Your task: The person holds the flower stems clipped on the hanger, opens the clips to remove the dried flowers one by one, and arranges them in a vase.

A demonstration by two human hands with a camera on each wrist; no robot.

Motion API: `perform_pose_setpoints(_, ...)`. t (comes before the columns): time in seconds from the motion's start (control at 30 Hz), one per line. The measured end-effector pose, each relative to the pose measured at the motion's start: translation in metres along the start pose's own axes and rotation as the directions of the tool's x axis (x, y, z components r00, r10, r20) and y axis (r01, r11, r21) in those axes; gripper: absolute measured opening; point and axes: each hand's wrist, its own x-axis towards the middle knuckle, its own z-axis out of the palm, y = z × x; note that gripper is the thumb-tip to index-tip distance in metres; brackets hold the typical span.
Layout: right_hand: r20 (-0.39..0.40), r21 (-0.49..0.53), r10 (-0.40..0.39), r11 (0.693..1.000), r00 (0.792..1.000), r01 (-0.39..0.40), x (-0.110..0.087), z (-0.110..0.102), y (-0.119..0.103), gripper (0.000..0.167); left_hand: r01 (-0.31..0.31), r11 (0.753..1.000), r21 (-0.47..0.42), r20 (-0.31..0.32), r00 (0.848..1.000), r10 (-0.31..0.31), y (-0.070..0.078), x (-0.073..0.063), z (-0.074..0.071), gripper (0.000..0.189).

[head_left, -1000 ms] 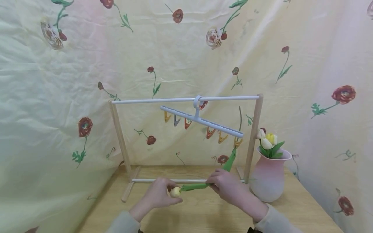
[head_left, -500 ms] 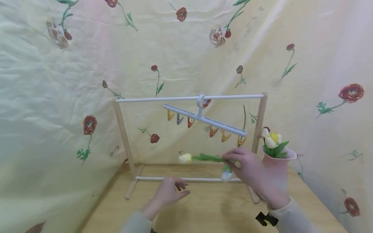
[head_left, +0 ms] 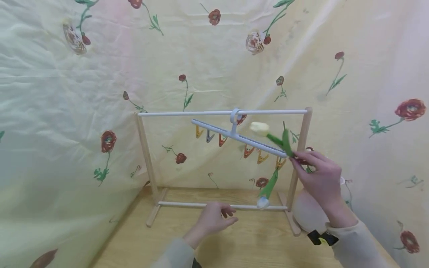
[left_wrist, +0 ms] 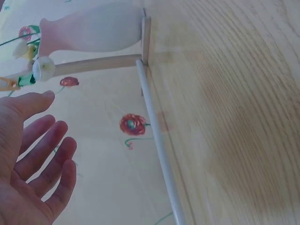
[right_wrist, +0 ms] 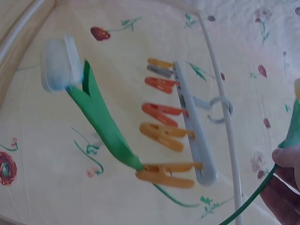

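Note:
My right hand point(head_left: 318, 176) pinches the green stem of an artificial cream tulip point(head_left: 259, 128) between thumb and fingers. It holds the flower in front of the hanger's lower right end, bloom pointing up and left. A blue-white tulip point(right_wrist: 61, 65) hangs head down from the end clip point(head_left: 280, 163), which grips its stem. The light blue hanger point(head_left: 214, 128) tilts down to the right, with several yellow, grey and red clips along it. My left hand point(head_left: 214, 219) hovers low over the table with loose fingers and nothing in them; in the left wrist view its palm shows.
The hanger hooks over the white top bar of a wooden-legged rack point(head_left: 187, 114). A pink-and-white vase point(left_wrist: 93, 30) holding tulips stands at the rack's right, partly behind my right arm in the head view. Floral cloth point(head_left: 151, 56) lines the space behind the wooden table point(head_left: 248, 245).
My left hand has let go of the cream tulip's bloom. My right hand has lifted the tulip up and right toward the hanger's lower end, and its bloom has swung upward.

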Motion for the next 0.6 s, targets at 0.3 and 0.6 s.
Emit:
perform_pose_setpoints(0.3,-0.189,-0.005,0.105,0.994,0.976,-0.108,0.01,-0.017,0.03,0.026,0.031,0.985,-0.168,-0.117,0.992,-0.051,0.018,0.02,0.017,0.043)
perform_pose_setpoints(0.6,-0.23,-0.051,0.214,0.971,0.949,-0.232,0.005,-0.029,0.049,0.023,0.165,0.908,-0.384,-0.06,0.977,-0.203,0.036,0.045,0.032,0.055)
